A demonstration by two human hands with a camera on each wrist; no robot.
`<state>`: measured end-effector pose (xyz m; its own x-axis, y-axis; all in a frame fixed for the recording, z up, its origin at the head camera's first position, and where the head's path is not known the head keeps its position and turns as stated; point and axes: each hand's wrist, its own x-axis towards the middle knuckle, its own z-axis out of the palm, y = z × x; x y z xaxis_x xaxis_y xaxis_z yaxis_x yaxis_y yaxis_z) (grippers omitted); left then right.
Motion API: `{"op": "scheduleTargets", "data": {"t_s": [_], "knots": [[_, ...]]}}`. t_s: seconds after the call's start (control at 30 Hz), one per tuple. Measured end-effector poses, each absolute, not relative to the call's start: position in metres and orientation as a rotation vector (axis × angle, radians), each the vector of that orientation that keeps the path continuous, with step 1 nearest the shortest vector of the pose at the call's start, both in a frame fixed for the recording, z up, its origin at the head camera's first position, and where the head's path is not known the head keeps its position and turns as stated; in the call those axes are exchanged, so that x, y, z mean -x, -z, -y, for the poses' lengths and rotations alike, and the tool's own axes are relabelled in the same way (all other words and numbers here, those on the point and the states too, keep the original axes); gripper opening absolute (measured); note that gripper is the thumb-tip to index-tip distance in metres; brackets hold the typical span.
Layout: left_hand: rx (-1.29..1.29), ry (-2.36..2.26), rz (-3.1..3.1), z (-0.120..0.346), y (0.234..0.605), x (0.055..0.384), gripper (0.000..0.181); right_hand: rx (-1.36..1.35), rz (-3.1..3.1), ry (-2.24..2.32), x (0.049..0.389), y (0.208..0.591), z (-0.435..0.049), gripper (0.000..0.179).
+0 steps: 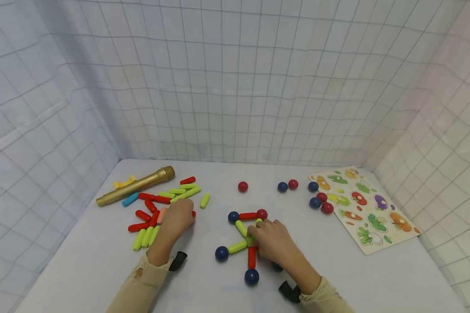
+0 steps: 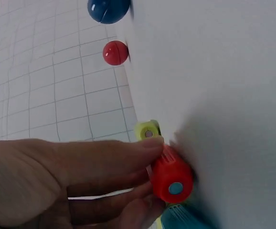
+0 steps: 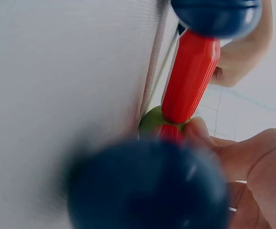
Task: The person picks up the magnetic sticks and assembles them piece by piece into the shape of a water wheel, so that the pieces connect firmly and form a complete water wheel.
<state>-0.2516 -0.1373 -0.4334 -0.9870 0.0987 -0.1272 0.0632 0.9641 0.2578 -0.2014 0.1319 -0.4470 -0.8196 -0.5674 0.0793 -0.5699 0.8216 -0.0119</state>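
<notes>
In the head view my left hand (image 1: 177, 217) reaches down into the pile of short plastic rods. Its thumb and fingers pinch a red magnetic rod (image 2: 172, 179), whose grey end faces the left wrist camera. My right hand (image 1: 275, 241) holds the star-shaped build of magnetic rods and balls at its middle, with the thumb against the green ball (image 3: 150, 119). Yellow-green rods (image 1: 237, 247) and red rods (image 1: 252, 258) spread out from that hub to dark blue balls (image 1: 252, 277). One red rod (image 1: 248, 216) joins a blue ball (image 1: 233, 217) to a red ball (image 1: 262, 214).
Loose red rods (image 1: 138, 227) and yellow-green rods (image 1: 205, 201) lie at left, with a blue rod (image 1: 130, 199). Behind them is a gold microphone-shaped thing (image 1: 137, 186). Red balls (image 1: 243, 186) and blue balls (image 1: 282, 187) sit farther back. A vegetable puzzle board (image 1: 366, 208) lies right.
</notes>
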Motion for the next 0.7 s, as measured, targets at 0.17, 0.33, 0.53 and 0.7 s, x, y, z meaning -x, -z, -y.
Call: {"op": "scheduleTargets", "data": {"t_s": [0.17,0.33,0.53,0.7], "knots": [[-0.176,-0.710,-2.863,0.126,0.431,0.251,0.021,-0.909,2.981,-0.061,0.204,0.445,-0.132,0.025],[-0.235,-0.956,-2.718,0.111,0.431,0.244,0.033,-0.908,3.014,-0.073,0.203,0.445,-0.131,0.027],[-0.191,-1.125,-2.551,0.098,0.433,0.238,0.029,-0.896,3.031,-0.084,0.202,0.444,-0.131,0.027],[-0.161,-1.140,-2.489,0.092,0.435,0.238,0.024,-0.893,3.026,-0.076,0.203,0.444,-0.131,0.028]]}}
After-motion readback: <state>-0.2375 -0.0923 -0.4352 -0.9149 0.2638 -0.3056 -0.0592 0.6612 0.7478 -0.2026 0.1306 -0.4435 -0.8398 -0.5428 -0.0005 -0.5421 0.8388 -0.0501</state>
